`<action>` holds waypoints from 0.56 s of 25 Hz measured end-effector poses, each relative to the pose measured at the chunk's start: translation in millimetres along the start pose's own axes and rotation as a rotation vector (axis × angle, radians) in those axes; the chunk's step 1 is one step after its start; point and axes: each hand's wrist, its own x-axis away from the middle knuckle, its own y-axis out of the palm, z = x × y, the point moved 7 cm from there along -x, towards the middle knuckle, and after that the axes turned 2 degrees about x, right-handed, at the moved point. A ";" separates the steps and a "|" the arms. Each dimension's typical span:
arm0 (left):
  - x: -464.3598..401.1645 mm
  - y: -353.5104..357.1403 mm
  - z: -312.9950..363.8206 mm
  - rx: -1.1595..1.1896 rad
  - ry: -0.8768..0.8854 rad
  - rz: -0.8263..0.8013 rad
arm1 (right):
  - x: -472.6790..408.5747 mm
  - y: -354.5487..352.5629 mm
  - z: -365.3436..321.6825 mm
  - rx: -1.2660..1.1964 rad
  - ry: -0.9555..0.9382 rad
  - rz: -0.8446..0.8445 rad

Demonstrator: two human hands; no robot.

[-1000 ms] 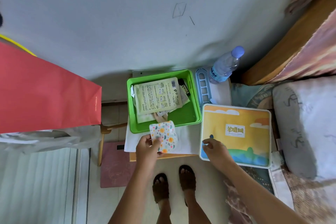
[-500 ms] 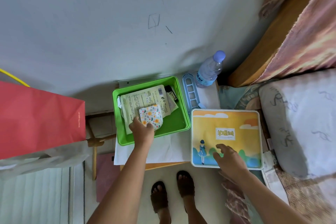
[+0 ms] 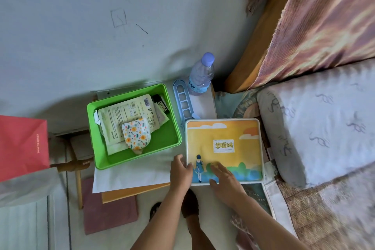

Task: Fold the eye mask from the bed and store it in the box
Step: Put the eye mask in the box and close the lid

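Observation:
The folded eye mask [image 3: 136, 135], white with orange flowers, lies inside the open green box [image 3: 168, 140] on top of paper packets [image 3: 125, 113]. Neither hand touches it. To the right of the box, a yellow illustrated lid [image 3: 225, 134] with a white rim lies flat on the small table. My left hand [image 3: 180, 172] curls around the lid's lower left edge. My right hand [image 3: 225, 182] rests on the lid's near part, fingers on top and thumb at its front edge.
A water bottle [image 3: 200, 75] and a blue plastic slotted piece [image 3: 182, 103] stand behind the lid near the wall. A red paper bag [image 3: 22, 146] is at the left. The bed with a pale pillow [image 3: 316, 119] lies at the right. White paper [image 3: 132, 174] covers the table.
My left hand carried the eye mask into the green box, let go of it and moved right to the lid's edge. My right hand stayed on the lid.

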 end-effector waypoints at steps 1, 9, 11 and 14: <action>-2.2 0.0 0.8 0.004 -0.002 0.005 | 0.3 -0.3 2.1 -0.031 -0.006 0.011; 15.6 -11.4 3.2 0.240 0.093 0.000 | 21.9 -44.7 29.0 -0.031 0.078 0.330; 20.6 -25.9 2.2 0.279 0.122 0.028 | 27.4 -57.3 23.8 0.023 0.088 0.408; 28.0 -65.2 0.7 0.358 0.171 0.098 | 30.8 -76.4 8.8 -0.063 0.126 0.525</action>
